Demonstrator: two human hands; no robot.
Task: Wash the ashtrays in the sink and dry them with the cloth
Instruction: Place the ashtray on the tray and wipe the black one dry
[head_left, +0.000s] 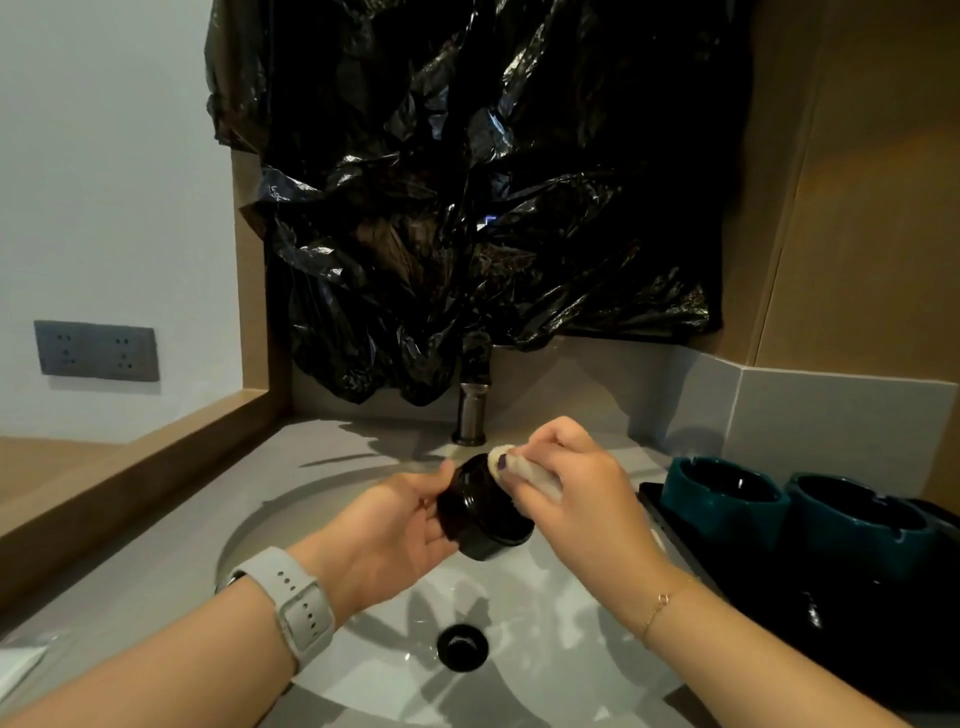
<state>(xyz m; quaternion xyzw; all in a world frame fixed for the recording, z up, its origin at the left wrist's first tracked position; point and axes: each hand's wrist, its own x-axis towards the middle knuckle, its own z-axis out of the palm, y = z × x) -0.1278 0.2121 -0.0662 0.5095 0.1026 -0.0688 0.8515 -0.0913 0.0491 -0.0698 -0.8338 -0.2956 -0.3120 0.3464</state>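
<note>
A dark round ashtray (480, 512) is held tilted on its side above the white sink basin (519, 597). My left hand (395, 530) grips it from the left, fingers curled round its wall. My right hand (566, 483) pinches a small pale cloth (524, 470) and presses it against the ashtray's upper rim. Part of the cloth is hidden under my fingers. Two teal ashtrays (724, 493) (857, 519) stand upright on a black tray (675, 519) to the right of the sink.
A dark faucet (472, 410) rises behind the basin, with black plastic sheeting (467, 182) hanging over the wall above it. The drain (462, 647) sits in the basin's middle. A wooden ledge (130, 478) runs along the left; a wall socket (96, 351) lies beyond.
</note>
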